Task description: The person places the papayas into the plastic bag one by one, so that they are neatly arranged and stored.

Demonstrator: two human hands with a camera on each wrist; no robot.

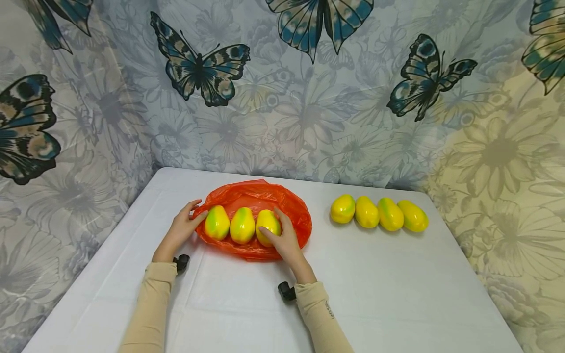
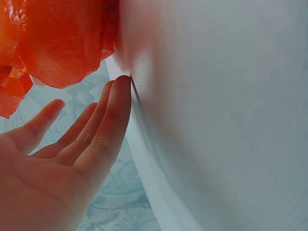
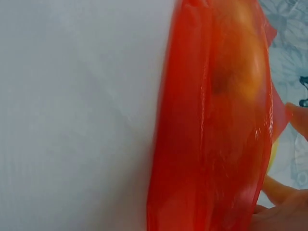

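A crinkled red plastic bag [image 1: 247,252] lies spread out, with a left mango [image 1: 217,223], a middle mango [image 1: 242,225] and a right mango [image 1: 266,226] in a row on it, all glossy yellow with green tinges. My right hand [image 1: 287,240] holds the right mango, thumb on its near left side and fingers at its far right. At the bag's left edge, my left hand [image 1: 180,229] has its thumb close to the left mango. Its fingers are extended in the left wrist view, beside the red plastic [image 2: 62,43].
Several more yellow mangoes [image 1: 378,214] lie in a row on the right part of the white-covered table [image 1: 375,289]. Behind the table hangs a cloth backdrop [image 1: 282,127] with butterflies and flowers. Both wrists carry small black cameras [image 1: 287,291].
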